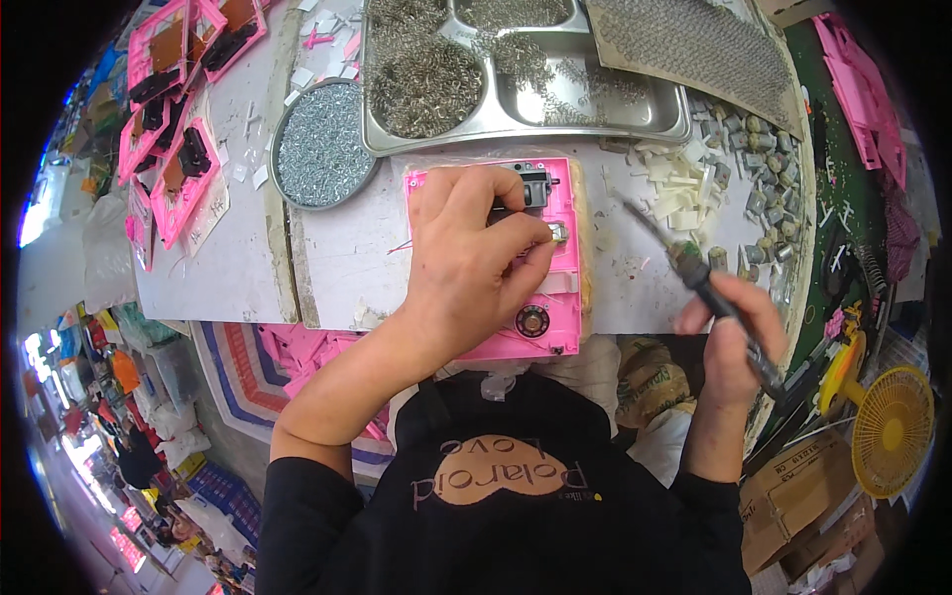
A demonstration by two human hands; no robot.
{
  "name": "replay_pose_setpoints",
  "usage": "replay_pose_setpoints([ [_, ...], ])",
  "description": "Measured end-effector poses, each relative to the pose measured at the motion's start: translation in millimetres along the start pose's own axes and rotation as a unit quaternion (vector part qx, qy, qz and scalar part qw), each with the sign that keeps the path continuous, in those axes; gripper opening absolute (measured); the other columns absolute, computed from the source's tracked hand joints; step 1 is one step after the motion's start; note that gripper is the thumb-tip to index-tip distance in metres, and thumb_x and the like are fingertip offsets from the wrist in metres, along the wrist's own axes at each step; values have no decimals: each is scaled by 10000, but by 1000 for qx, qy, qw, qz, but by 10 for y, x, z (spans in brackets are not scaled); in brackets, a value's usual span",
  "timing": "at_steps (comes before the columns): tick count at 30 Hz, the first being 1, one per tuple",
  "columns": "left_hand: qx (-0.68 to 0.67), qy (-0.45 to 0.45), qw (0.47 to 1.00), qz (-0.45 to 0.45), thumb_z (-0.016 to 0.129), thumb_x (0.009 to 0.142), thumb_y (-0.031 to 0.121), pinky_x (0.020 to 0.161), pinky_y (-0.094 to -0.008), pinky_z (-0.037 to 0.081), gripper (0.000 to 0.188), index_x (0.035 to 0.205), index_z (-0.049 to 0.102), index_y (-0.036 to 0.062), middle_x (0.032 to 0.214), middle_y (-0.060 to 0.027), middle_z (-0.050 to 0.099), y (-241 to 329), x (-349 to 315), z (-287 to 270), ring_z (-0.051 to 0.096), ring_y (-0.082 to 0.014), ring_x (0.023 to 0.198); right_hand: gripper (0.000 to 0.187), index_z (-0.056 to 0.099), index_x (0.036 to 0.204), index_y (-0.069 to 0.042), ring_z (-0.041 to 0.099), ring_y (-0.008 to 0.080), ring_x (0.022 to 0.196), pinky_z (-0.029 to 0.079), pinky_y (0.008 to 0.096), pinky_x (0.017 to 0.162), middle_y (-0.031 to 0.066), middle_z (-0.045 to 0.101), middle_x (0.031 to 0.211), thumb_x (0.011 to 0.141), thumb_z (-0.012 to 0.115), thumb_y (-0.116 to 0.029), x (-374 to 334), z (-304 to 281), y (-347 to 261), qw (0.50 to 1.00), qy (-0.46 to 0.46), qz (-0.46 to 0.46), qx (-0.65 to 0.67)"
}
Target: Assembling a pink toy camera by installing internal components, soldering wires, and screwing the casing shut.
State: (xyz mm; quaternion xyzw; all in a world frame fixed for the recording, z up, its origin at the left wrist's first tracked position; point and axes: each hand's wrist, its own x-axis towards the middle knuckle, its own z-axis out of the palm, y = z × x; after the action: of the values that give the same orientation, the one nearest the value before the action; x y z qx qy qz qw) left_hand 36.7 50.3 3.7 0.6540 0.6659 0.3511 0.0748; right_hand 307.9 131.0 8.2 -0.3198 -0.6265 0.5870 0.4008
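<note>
Pink casing: it lies open in front of me, the hub of my clock, on the tabletop (630,288) and reaching past its near edge; pink casing (564,309).
Small pale part: just past the casing's centre toward 2 o'clock, at my left fingertips (558,234).
My left hand: comes over the casing from 7 o'clock (461,243); thumb and index finger stand narrow, their tips close together at that part. I cannot tell whether they pinch it or only press on it.
Black block: set in the casing near 1 o'clock, partly behind my knuckles (535,186).
Round speaker: in the casing at 5 o'clock (532,320).
My right hand: well off the casing, between 3 and 4 o'clock (732,322), fingers wrapped round the handle of a dark screwdriver (712,293).
Screwdriver tip: in the air, pointing toward 10 or 11 o'clock, touching nothing that I can see.
White pieces: loose pile at 2 o'clock (679,193), grey metal parts just beyond (766,183).
Steel tray: at 12 o'clock (535,133), coiled springs in its compartments (426,89).
Round dish: at 10 o'clock (322,205), full of small screws (322,139).
Pink frames: farther out, between 9 and 10 o'clock (182,213).
Striped bag: below the tabletop at 8 o'clock (230,382).
Yellow fan: far out at 4 o'clock (892,433).
</note>
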Motion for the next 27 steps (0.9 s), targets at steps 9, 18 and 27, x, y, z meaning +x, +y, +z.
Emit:
replay_pose_setpoints([
  [9, -3, 8, 1000, -4, 802, 683, 101, 841, -423, 355, 135, 789, 721, 122, 1014, -31, 581, -17, -39, 27, 518, -260, 955, 234, 700, 1002, 21, 506, 155, 507, 371, 278, 487, 58, 561, 623, 818, 770, -105, -15, 64, 17, 986, -60, -99, -118],
  [18, 8, 3, 1000, 2, 819, 669, 88, 842, -387, 385, 170, 817, 736, 102, 981, -49, 570, -3, -15, 2, 504, -267, 921, 226, 695, 1011, 7, 501, 165, 477, 367, 290, 465, 42, 542, 592, 827, 755, -108, 63, 131, 39, 974, -90, -150, -145],
  [27, 6, 3, 1000, 2, 817, 667, 88, 840, -392, 378, 170, 815, 736, 111, 982, -44, 569, -10, -19, 5, 503, -264, 910, 223, 693, 1009, 5, 510, 175, 486, 373, 294, 469, 50, 549, 599, 826, 753, -109, 85, 164, 24, 970, -97, -153, -159],
])
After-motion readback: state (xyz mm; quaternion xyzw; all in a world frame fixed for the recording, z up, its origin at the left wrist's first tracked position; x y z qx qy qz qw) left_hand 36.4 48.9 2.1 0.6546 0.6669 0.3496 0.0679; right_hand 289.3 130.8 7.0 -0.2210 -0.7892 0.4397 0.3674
